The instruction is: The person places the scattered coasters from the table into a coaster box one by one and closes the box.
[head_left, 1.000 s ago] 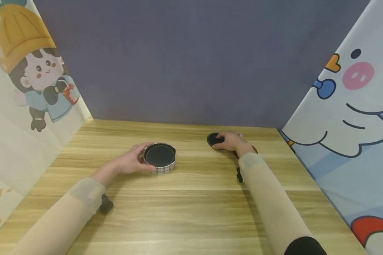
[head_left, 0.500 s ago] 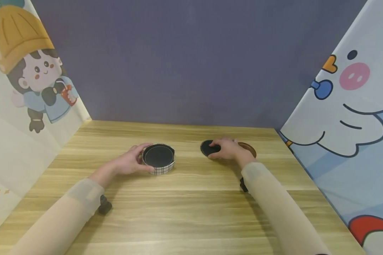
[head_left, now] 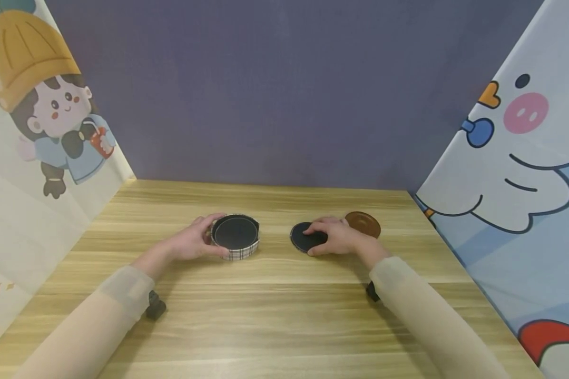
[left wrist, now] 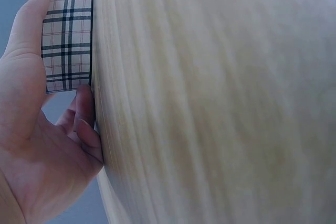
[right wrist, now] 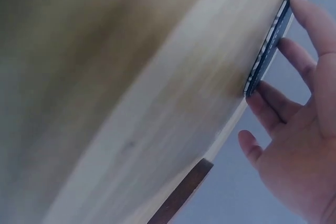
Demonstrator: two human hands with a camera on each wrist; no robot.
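Note:
My left hand (head_left: 192,239) holds a round coaster holder (head_left: 237,252) with a plaid side, thumb on the near side and fingers behind. A black disc with a stitched rim shows in its top. In the left wrist view its plaid wall (left wrist: 67,35) stands against the wooden surface. To the right, my right hand (head_left: 336,237) grips a flat black round coaster (head_left: 300,239) by its edges, one finger on top. The right wrist view shows the coaster (right wrist: 268,51) edge-on, lying flat at the tabletop; part of it is hidden by the fingers.
A brown round dish (head_left: 363,223) lies just right of my right hand. The wooden table (head_left: 265,326) ends at a dark grey panel (head_left: 275,95) behind. Printed cartoon panels stand at left (head_left: 19,210) and right (head_left: 540,200).
My right hand has brought the black coaster left and nearer to me, toward the plaid holder, uncovering the brown dish. The left hand and the holder stay in place.

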